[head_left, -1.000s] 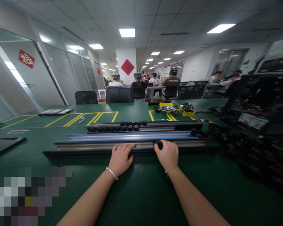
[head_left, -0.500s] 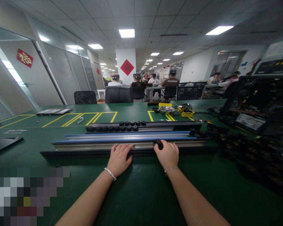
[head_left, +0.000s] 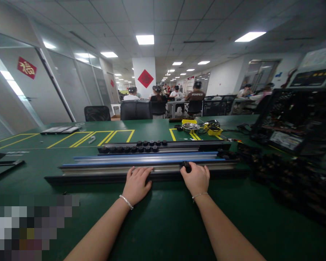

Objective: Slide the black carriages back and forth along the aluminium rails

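Observation:
My right hand (head_left: 197, 177) pinches a small black round part (head_left: 185, 166) between thumb and fingers, at the channel of a long metal rail (head_left: 97, 170). To its left, my left hand (head_left: 137, 185) lies across the same rail, fingers stretched out over it and thumb on the near side. A black side edge (head_left: 78, 179) runs along the rail's front. Right behind is a second rail (head_left: 143, 158) with blue edges. Farther back, several similar black round parts (head_left: 141, 149) stand in rows on dark rails.
A heap of black parts (head_left: 277, 174) lies at the right, before an open black equipment case (head_left: 285, 119). Toward the back are a metal bowl (head_left: 190, 127) and a yellow tray (head_left: 215, 132) with black cables. A dark flat panel (head_left: 8, 165) lies at the left. People sit beyond.
My right hand has slid slightly to the right along the rail with the black round part. My left hand stays in place on the rail.

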Action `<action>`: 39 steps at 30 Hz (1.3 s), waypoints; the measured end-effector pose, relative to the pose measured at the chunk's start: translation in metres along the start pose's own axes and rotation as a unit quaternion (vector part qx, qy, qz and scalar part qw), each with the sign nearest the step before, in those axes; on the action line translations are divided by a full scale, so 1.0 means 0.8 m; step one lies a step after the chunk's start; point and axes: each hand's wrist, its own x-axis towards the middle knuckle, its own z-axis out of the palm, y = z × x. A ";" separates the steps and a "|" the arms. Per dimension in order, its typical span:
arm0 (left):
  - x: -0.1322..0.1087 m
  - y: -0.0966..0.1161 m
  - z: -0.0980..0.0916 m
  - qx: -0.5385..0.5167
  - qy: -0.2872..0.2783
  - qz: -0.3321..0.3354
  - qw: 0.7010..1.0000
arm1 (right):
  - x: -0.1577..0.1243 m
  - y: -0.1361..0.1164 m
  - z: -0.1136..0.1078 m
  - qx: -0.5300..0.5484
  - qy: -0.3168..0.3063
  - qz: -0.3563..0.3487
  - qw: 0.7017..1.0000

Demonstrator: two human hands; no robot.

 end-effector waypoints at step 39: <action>0.001 -0.001 0.001 0.002 0.009 0.007 1.000 | 0.012 0.027 -0.004 -0.018 0.017 0.074 0.997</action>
